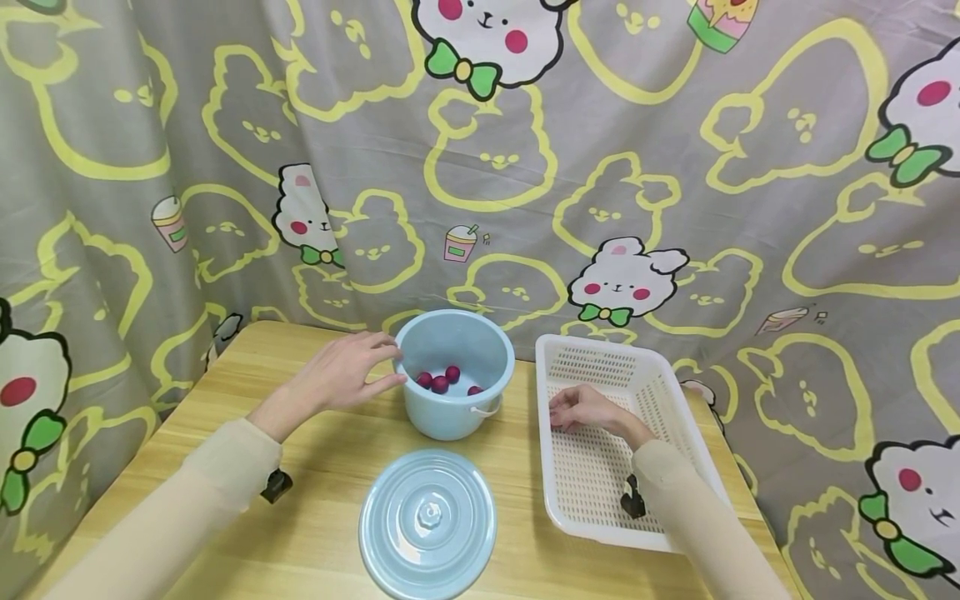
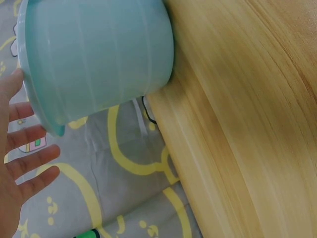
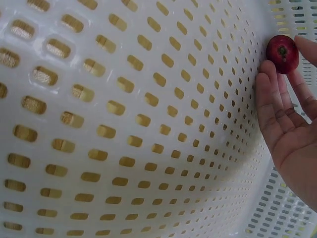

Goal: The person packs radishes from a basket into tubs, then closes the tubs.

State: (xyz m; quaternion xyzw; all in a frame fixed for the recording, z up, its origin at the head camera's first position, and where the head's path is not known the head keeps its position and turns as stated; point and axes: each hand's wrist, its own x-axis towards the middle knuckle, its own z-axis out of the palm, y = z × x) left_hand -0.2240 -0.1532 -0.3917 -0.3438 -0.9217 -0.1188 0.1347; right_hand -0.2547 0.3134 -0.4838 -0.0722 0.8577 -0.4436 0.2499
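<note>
A small dark-red fruit, round and glossy with a stem dimple, is pinched at the fingertips of the right hand, low inside the white perforated basket, close to its slotted floor near the left wall. The remaining red fruits are seen at the bottom of the smooth pale-blue plastic bucket, which stands just left of the basket; they lie to the left of the right hand and nearer to the left one. The left hand is spread wide, fingers straight, with fingertips at the bucket's rim and outer wall. The matching round lid is laid flat on the wooden table, nearer the person.
</note>
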